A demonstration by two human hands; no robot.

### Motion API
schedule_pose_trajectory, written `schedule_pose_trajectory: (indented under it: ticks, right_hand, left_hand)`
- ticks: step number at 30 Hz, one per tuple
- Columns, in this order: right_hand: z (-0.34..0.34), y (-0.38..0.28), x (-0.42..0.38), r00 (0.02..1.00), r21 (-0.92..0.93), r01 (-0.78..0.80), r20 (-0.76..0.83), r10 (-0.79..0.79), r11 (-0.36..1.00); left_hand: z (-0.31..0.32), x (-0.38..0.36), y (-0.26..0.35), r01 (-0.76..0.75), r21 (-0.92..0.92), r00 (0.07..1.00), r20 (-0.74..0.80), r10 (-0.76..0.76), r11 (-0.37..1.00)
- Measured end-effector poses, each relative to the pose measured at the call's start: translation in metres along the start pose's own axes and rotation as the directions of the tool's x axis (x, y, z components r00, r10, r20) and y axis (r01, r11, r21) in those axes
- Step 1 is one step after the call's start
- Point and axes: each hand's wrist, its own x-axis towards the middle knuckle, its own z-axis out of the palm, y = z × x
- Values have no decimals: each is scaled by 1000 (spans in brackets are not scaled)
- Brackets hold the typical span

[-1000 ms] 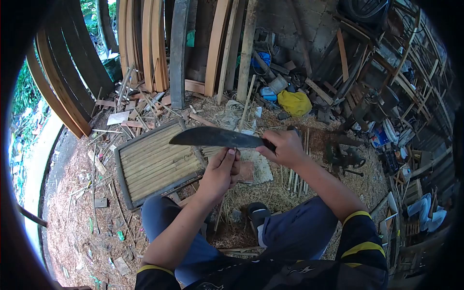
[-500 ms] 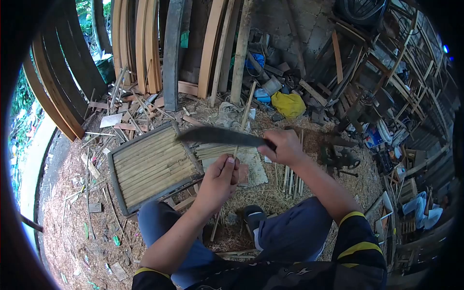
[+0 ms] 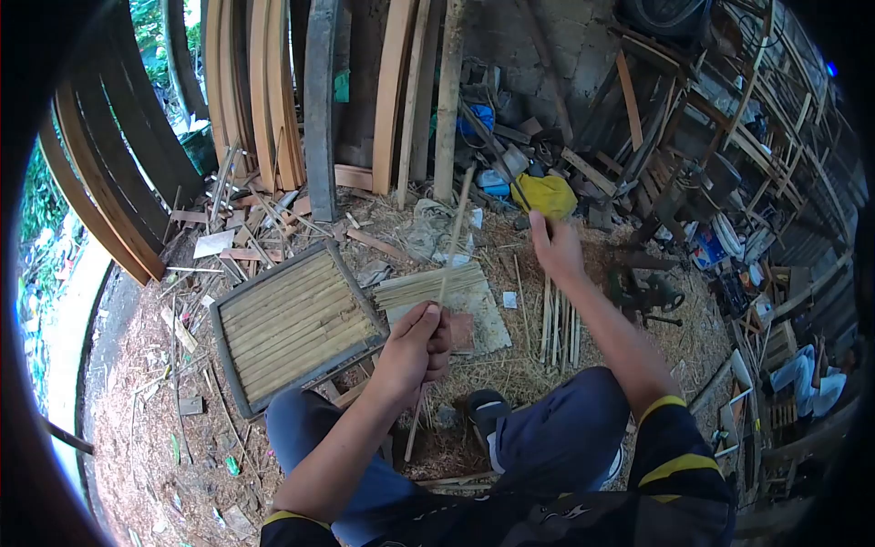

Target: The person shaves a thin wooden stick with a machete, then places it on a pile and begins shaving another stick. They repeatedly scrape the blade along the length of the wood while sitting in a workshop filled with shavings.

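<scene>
My left hand is closed around a thin bamboo strip, which stands tilted, its upper end leaning away from me and its lower end down between my legs. In my closed right hand is a machete. Its dark blade shows nearly edge-on, pointing up and to the left, apart from the strip. Beyond my left hand lies a bundle of thin strips on a pale worn sheet. More pale strips lie below my right forearm's far end.
A dark-framed panel of bamboo slats lies at left. Long planks lean at the back. A yellow bundle and scrap sit beyond my right hand. A metal vise-like tool stands at right. Another person sits far right.
The machete has swung from lying level across the strip to pointing up and away. My right hand has moved slightly up and right. My left hand still grips the strip, slightly lower.
</scene>
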Motion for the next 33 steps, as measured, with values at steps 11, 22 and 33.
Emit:
schedule_pose_trajectory:
  ticks: [11, 22, 33]
  right_hand:
    - [2, -73, -49, 812, -55, 553, 257, -524, 831]
    - [-12, -62, -43, 820, -138, 549, 280, -499, 824]
    - [-10, -38, -26, 909, -197, 371, 279, -311, 908]
  left_hand:
    - [-1, 14, -9, -117, 80, 988, -90, 124, 990]
    - [-6, 19, -25, -306, 385, 937, -38, 346, 871]
    - [-16, 17, -34, -300, 696, 884, -55, 465, 652]
